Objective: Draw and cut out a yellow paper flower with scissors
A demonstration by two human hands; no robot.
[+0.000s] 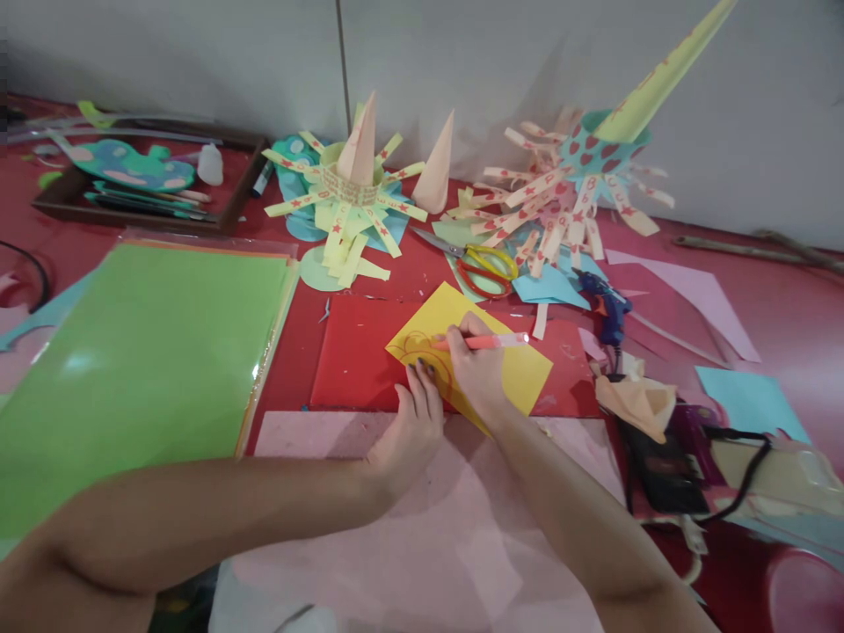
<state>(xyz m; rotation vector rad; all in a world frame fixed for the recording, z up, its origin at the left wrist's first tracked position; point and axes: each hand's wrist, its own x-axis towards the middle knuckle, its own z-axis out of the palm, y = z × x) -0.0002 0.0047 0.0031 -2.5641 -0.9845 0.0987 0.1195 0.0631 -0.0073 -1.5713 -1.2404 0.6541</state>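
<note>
the yellow card point(520, 369) is lying aslant at the centre of the frame, mostly on the red board point(360, 352), its bottom corner poking over the pink sheet point(462, 510). the right hand point(480, 374) is pinching the pen point(498, 340) between thumb and fingers, the tip sitting by the curved lines point(417, 338) toward the card's left. the left hand point(415, 409) is resting with fingers nearly straight and close together, tips on the card's lower left edge.

since those tips seem to be steadying one edge only, a light touch there could let the card pivot under the pen, and a curve would be going astray. the fingers are lying right beside the lines, so wet ink might smear; whether it is wet, i cannot tell. the right wrist is crossing near the overhanging corner and could be catching or creasing it. above the card, the scissors point(491, 264) are lying near its top corner; if the card slid upward, it might be bumping their handles.
</note>
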